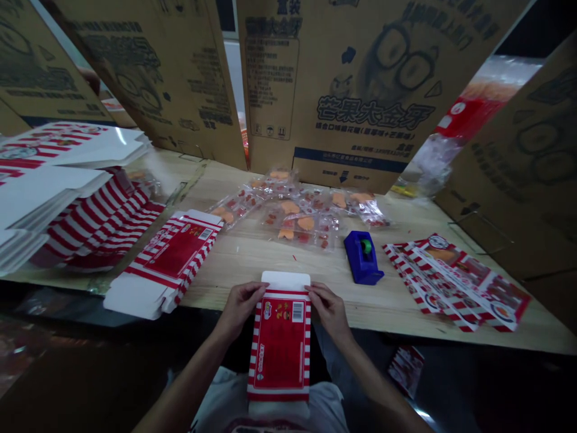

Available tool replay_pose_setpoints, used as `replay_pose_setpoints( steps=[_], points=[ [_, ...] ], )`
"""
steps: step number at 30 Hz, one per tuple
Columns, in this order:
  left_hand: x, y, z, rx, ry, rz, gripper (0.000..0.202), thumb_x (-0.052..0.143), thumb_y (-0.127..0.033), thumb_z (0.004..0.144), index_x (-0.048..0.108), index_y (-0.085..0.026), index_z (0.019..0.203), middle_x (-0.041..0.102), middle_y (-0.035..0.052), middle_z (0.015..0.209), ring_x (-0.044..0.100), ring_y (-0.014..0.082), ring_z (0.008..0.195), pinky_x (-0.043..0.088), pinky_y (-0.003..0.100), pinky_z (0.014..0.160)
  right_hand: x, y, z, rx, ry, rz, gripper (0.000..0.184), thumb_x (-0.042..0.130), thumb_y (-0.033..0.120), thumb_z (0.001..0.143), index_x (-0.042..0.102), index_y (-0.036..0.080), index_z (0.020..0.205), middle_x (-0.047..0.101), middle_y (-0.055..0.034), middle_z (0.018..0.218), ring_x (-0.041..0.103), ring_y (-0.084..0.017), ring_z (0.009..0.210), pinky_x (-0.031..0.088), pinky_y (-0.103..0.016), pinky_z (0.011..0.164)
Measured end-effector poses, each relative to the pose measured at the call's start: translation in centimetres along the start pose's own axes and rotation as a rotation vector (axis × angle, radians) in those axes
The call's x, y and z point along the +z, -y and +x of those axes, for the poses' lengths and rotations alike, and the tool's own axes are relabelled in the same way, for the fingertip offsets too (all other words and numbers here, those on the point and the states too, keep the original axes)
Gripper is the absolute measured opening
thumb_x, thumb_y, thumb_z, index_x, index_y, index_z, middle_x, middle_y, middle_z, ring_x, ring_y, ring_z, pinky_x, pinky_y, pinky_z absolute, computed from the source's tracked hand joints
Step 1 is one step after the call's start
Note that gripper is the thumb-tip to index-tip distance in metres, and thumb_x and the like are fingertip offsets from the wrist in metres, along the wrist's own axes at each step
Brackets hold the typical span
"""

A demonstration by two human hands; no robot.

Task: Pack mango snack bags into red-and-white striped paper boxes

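Note:
I hold a red-and-white striped carton upright over my lap, at the near edge of the wooden table. My left hand grips its upper left corner and my right hand grips its upper right corner, fingers curled on the edges. The carton's white top flap stands open between my fingertips. Its lower end rests against my white shirt.
A flat striped carton lies to the left, with tall stacks of flat cartons beyond. Clear packets of orange sweets lie mid-table, a blue tape dispenser beside them, and flat cartons at right. Large cardboard boxes wall the back.

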State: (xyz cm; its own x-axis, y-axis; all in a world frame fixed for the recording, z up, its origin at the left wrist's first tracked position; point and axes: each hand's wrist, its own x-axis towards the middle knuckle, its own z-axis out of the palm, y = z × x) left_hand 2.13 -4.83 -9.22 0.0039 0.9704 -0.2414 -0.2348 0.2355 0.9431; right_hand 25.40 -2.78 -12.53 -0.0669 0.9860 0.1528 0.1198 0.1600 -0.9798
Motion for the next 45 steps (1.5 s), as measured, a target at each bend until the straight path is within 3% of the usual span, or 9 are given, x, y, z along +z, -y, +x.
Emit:
replay_pose_setpoints(
  steps=[4, 7, 10, 14, 19, 26, 31, 38, 45],
  points=[
    [0.5, 0.8, 0.6, 0.069, -0.089, 0.032, 0.028, 0.076, -0.041, 0.066, 0.073, -0.013, 0.072, 0.072, 0.0077, 0.089, 0.064, 0.0209, 0.081, 0.050, 0.027, 0.068, -0.1, -0.5, 0.3, -0.005, 0.022, -0.018, 0.022, 0.068, 0.042, 0.080, 0.074, 0.021, 0.079, 0.067, -0.0091, 0.102, 0.062, -0.024, 0.099, 0.050, -0.037, 0.088],
    [0.5, 1.2, 1.6, 0.093, -0.148, 0.003, 0.027, 0.077, -0.031, 0.060, 0.070, -0.015, 0.080, 0.069, 0.0043, 0.082, 0.063, 0.0177, 0.074, 0.049, 0.026, 0.065, -0.3, -0.6, 1.0, 0.050, 0.040, 0.073, 0.036, 0.072, 0.038, 0.076, 0.064, 0.024, 0.108, 0.063, -0.0031, 0.090, 0.063, -0.017, 0.077, 0.053, -0.031, 0.073],
    [0.0, 1.2, 2.5, 0.074, -0.057, 0.012, 0.039, 0.075, -0.025, 0.060, 0.065, -0.016, 0.097, 0.064, -0.0014, 0.070, 0.059, 0.0136, 0.064, 0.046, 0.023, 0.061, -0.9, -0.5, 1.8, 0.103, 0.167, 0.101, 0.053, 0.073, 0.035, 0.074, 0.055, 0.024, 0.123, 0.060, -0.0003, 0.087, 0.060, -0.014, 0.072, 0.051, -0.026, 0.068],
    [-0.8, 0.9, 3.2, 0.069, 0.099, 0.117, 0.030, 0.075, -0.026, 0.062, 0.067, -0.012, 0.087, 0.066, 0.0037, 0.075, 0.060, 0.0152, 0.069, 0.046, 0.025, 0.066, -1.8, -0.2, 2.4, 0.147, 0.365, 0.102, 0.024, 0.069, 0.038, 0.079, 0.063, 0.019, 0.094, 0.062, -0.0005, 0.082, 0.059, -0.015, 0.074, 0.048, -0.026, 0.068],
    [-1.2, 1.0, 2.8, 0.175, 0.159, 0.268, 0.016, 0.071, -0.026, 0.068, 0.065, -0.013, 0.074, 0.065, 0.0047, 0.080, 0.059, 0.0158, 0.073, 0.047, 0.025, 0.066, -1.9, -0.3, 1.9, 0.104, 0.317, 0.083, 0.024, 0.068, 0.042, 0.081, 0.061, 0.019, 0.077, 0.064, -0.0018, 0.081, 0.061, -0.016, 0.078, 0.047, -0.026, 0.071],
    [-0.9, -0.4, 1.5, 0.145, 0.188, 0.373, 0.025, 0.066, -0.036, 0.077, 0.060, -0.014, 0.068, 0.059, 0.0015, 0.069, 0.056, 0.0137, 0.065, 0.045, 0.024, 0.061, -1.9, 0.6, 0.6, 0.071, 0.376, 0.055, 0.023, 0.059, 0.041, 0.090, 0.066, 0.019, 0.090, 0.068, -0.0091, 0.109, 0.063, -0.021, 0.101, 0.048, -0.031, 0.085],
    [-0.7, -0.9, 2.1, 0.163, 0.230, 0.436, 0.022, 0.065, -0.035, 0.075, 0.063, -0.013, 0.070, 0.061, 0.0013, 0.067, 0.056, 0.0132, 0.063, 0.044, 0.023, 0.059, -1.6, 1.3, 0.6, 0.098, 0.314, 0.021, 0.025, 0.065, 0.044, 0.084, 0.066, 0.019, 0.080, 0.072, -0.0085, 0.098, 0.066, -0.021, 0.092, 0.051, -0.031, 0.080],
    [-1.1, -2.0, 2.6, 0.358, 0.340, 0.756, 0.021, 0.059, -0.027, 0.080, 0.074, -0.013, 0.083, 0.068, 0.0073, 0.078, 0.061, 0.0148, 0.070, 0.045, 0.023, 0.063, -1.6, 1.8, 1.3, 0.149, 0.305, -0.093, 0.020, 0.071, 0.034, 0.074, 0.068, 0.018, 0.086, 0.072, -0.0055, 0.083, 0.068, -0.020, 0.078, 0.053, -0.031, 0.071],
    [-0.7, -2.9, 3.8, 0.303, 0.348, 0.705, 0.018, 0.059, -0.026, 0.076, 0.071, -0.012, 0.074, 0.067, 0.0042, 0.064, 0.058, 0.0128, 0.057, 0.042, 0.021, 0.055, -1.8, 3.3, 2.9, 0.219, 0.307, -0.030, 0.020, 0.073, 0.035, 0.070, 0.065, 0.017, 0.071, 0.067, -0.0017, 0.066, 0.061, -0.016, 0.061, 0.048, -0.026, 0.058]
  ],
)
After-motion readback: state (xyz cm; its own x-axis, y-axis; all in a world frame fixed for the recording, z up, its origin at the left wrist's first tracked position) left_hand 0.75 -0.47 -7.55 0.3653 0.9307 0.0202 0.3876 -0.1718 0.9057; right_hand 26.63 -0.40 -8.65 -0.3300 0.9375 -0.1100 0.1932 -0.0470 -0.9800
